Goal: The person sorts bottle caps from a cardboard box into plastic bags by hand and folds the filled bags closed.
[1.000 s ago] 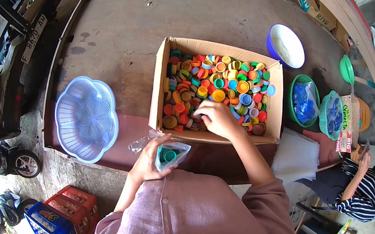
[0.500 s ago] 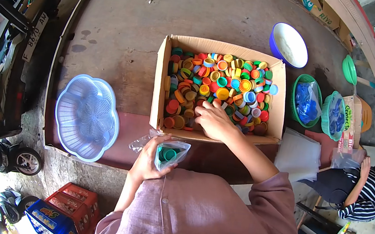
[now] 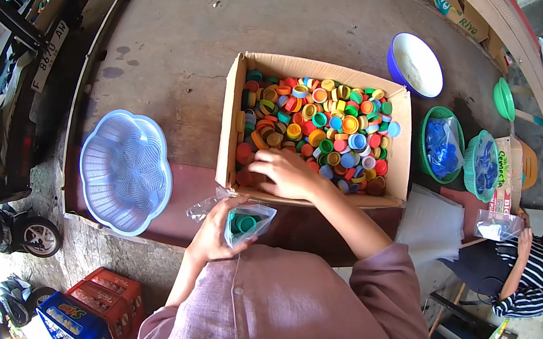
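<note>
Near the front edge of the table, my left hand [image 3: 214,231] is closed around a clear plastic bag [image 3: 261,225]. Dark green bottle caps [image 3: 244,223] show inside the bag's open mouth. My right hand [image 3: 285,173] is in the front left part of a cardboard box [image 3: 327,72], over many mixed-colour bottle caps [image 3: 334,119]. Its fingers are bent and apart among the caps; the fingertips are partly hidden, and no cap is visibly gripped.
A light-blue plastic basket [image 3: 159,185] lies left of the box. To the right are a purple-and-white bowl [image 3: 430,74], green baskets [image 3: 426,153] holding blue things in plastic, and a stack of clear plastic bags [image 3: 426,226]. Another person [image 3: 534,276] at right holds a clear bag.
My right hand has moved left through the caps toward the box's front left corner. My left hand and its bag stay put. The other person's hands now hold up a clear bag.
</note>
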A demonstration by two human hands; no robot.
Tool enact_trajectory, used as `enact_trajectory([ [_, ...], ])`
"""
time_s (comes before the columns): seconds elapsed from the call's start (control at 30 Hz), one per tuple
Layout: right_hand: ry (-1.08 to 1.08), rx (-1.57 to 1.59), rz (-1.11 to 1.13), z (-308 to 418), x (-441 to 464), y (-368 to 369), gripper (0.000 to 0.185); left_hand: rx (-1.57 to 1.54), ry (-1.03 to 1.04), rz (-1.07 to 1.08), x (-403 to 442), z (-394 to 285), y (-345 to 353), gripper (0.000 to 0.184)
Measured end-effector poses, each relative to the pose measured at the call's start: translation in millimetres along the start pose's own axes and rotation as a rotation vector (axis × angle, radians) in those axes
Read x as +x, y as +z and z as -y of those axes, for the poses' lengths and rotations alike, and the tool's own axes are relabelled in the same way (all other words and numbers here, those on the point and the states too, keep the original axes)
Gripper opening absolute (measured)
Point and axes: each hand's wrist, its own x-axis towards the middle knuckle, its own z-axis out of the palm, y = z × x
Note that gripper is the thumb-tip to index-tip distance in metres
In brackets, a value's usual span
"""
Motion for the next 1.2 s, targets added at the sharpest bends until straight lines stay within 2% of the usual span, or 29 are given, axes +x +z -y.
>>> enact_trajectory([
  [0.03,0.031,-0.007,0.065,-1.2,4.5,10.1,0.023,0.001,-0.003,-0.006,-0.2,-0.2,-1.0,0.071],
  [0.13,0.101,-0.124,0.074,-16.5,-5.0,20.0,0.020,0.020,-0.004,-0.005,-2.4,2.6,-2.5,0.074],
  [0.27,0.164,-0.209,0.105,-16.4,-21.6,-0.2,0.019,-0.011,-0.038,-0.030,-4.3,1.3,-4.3,0.072],
  [0.33,0.171,-0.257,0.031,-19.6,-33.6,-11.2,0.016,-0.046,-0.041,-0.047,-5.5,3.0,-4.0,0.072],
  [0.4,0.254,-0.255,0.081,-12.7,-43.1,-31.1,0.010,-0.039,-0.038,-0.044,-5.6,4.3,-2.9,0.072],
  [0.47,0.405,-0.495,0.093,-14.5,-52.1,-31.1,0.014,-0.030,-0.029,-0.036,-3.8,4.2,-1.6,0.072],
  [0.53,0.608,-0.600,0.096,-13.6,-53.2,-29.4,0.017,0.002,-0.014,-0.028,-2.3,2.7,-1.4,0.072],
  [0.57,0.609,-0.601,0.094,-14.1,-51.6,-28.3,0.017,0.002,-0.011,-0.028,-1.7,2.6,-1.6,0.072],
  [0.63,0.424,-0.548,-0.127,-14.5,-43.8,-24.8,0.016,0.006,0.004,-0.031,-2.0,2.3,-2.4,0.072],
  [0.73,0.256,-0.200,-0.085,-6.7,-20.9,-22.3,0.016,0.005,-0.011,-0.029,-2.9,1.8,-3.8,0.072],
  [0.8,0.135,-0.227,-0.105,-10.0,-6.5,-9.6,0.019,0.006,-0.010,-0.031,-2.9,1.6,-3.5,0.073],
  [0.83,0.039,-0.265,-0.184,-6.3,0.1,-6.4,0.020,0.007,-0.010,-0.033,-3.0,1.8,-3.8,0.073],
  [0.87,-0.025,-0.234,-0.215,-2.3,7.6,-4.1,0.011,0.008,-0.010,-0.035,-3.4,3.1,-3.5,0.073],
  [1.0,-0.111,-0.434,-0.036,-4.5,20.8,18.4,0.015,0.017,-0.022,-0.023,-4.4,4.8,-3.7,0.075],
  [1.07,0.034,-0.658,-0.038,-15.8,19.2,20.2,0.012,0.019,-0.023,-0.026,-5.1,3.8,-4.8,0.074],
  [1.1,0.048,-0.658,-0.044,-20.7,17.8,10.9,0.013,0.005,-0.020,-0.036,-5.4,3.6,-5.0,0.074],
  [1.13,-0.013,-0.591,-0.174,-27.6,14.4,5.7,0.012,-0.010,-0.016,-0.046,-5.1,3.5,-5.4,0.073],
  [1.2,-0.017,-0.395,-0.214,-32.0,7.6,-4.7,0.010,-0.003,-0.020,-0.048,-4.4,2.2,-6.5,0.073],
])
